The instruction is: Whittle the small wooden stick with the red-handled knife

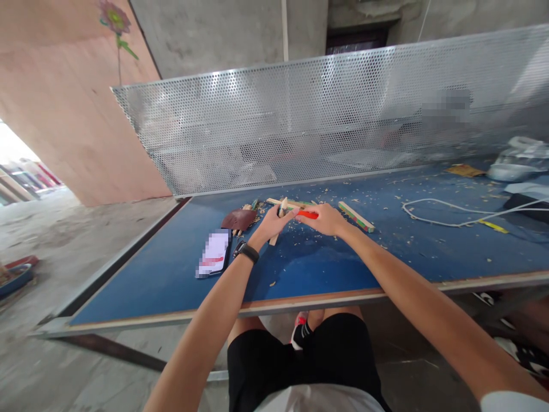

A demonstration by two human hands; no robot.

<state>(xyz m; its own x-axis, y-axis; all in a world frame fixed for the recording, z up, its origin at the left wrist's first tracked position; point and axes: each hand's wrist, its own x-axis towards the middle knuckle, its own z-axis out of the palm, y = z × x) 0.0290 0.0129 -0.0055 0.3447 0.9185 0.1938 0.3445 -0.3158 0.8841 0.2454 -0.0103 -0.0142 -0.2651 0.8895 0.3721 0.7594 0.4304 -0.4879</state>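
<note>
Above the blue tabletop, my left hand (271, 223) is closed around a pale wooden stick (283, 205), whose upper end pokes out past the fingers. My right hand (326, 219) grips a red utility knife (307, 214); its blade cannot be made out. Both hands are close together, with the left thumb near the knife's front end. Just behind them lies a long wooden strip (273, 201). To the right of my right hand rests another strip with green sides (355, 216). A brown leather-like piece (238, 219) sits left of my left hand, among several short sticks.
A phone (214, 253) lies left of my left forearm. Wood shavings are scattered over the blue table (141, 280). A perforated metal panel (274, 126) borders the back. On the right are a white cable (450, 222), a yellow tool (493, 226) and plastic bags (521, 160).
</note>
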